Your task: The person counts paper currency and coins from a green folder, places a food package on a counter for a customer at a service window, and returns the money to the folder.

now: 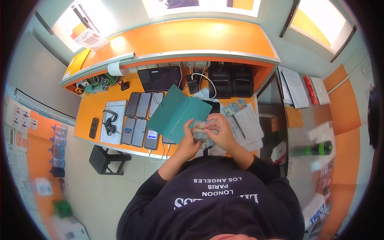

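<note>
Over the desk's front edge, my left hand (189,140) and my right hand (221,131) meet around a small bundle of banknotes (199,130). The left fingers close on its left side. My right thumb and fingertips pinch its right side. An open teal folder (176,114) lies just beyond the left hand, covering part of the phones. To the right of my right hand, a pen (239,126) rests on loose white papers (251,122), with a bluish banknote (235,107) at their far edge.
Several smartphones (138,127) lie in rows on the orange desk (86,120), some with white cables. Behind them are a tablet (160,78) and black printers (220,80) under a raised shelf (176,38). A black stool (108,160) stands at left; a green-capped bottle (312,149) lies right.
</note>
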`<state>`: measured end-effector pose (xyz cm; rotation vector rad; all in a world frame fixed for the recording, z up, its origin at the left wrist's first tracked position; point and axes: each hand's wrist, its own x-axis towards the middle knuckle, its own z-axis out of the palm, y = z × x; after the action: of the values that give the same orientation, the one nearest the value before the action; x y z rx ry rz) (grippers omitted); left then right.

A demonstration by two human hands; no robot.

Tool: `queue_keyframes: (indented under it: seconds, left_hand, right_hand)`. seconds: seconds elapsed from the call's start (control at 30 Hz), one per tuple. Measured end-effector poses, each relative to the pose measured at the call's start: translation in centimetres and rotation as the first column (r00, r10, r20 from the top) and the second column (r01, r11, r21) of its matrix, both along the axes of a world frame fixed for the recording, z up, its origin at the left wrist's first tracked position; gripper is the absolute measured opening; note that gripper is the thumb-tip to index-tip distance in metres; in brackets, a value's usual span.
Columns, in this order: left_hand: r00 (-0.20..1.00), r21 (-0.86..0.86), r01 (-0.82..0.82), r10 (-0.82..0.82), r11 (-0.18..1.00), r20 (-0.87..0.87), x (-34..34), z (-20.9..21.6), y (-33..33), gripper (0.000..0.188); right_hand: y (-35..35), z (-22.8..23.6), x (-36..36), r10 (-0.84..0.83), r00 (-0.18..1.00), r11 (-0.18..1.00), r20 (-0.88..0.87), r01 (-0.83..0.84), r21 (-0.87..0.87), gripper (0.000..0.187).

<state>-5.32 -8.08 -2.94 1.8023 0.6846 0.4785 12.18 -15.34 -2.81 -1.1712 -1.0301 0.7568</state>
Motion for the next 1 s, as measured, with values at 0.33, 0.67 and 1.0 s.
queue_keyframes:
  seconds: [0.33,0.67,1.0]
  left_hand:
    - [0.968,0.026,0.081,-0.073,0.996,-0.239,-2.6,1.0,1.0,0.089]
    - [0.924,0.011,-0.115,0.111,0.993,-0.367,-5.7,1.1,1.1,0.028]
    - [0.928,0.033,-0.323,0.323,0.946,-0.183,-5.9,-0.5,1.7,0.022]
  right_hand:
    - [-0.7,-0.8,-1.9,0.249,0.793,0.962,0.557,-0.267,-0.05,0.034]
    - [-0.8,-2.1,-2.5,0.373,0.885,0.885,0.278,-0.249,-0.394,0.02]
    - [-0.3,-0.9,-2.1,0.241,0.971,0.753,0.005,-0.184,-0.632,0.025]
